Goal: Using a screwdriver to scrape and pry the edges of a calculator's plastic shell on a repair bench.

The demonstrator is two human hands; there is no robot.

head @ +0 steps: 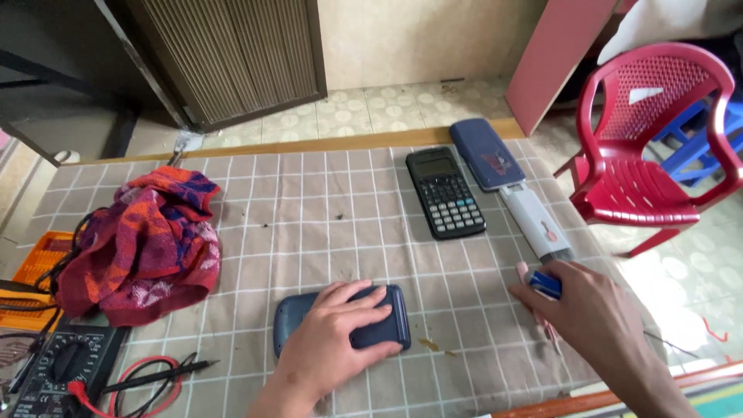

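My left hand [329, 340] lies flat on a dark blue calculator [309, 310] that rests face down on the checked tablecloth [309, 209]. My right hand [592, 310] is closed around a small blue tool [546, 284], whose tip shows by my fingers. Just beyond that hand lies a white brush tool [535, 220]. Farther back sit a black calculator [445, 191], face up, and a blue slide-on cover [486, 153].
A red and purple cloth [143, 244] is bunched at the left. A multimeter [58, 368] with red and black leads [147, 379] lies at the near left, beside an orange crate [39, 259]. A red plastic chair [650, 139] stands to the right of the table.
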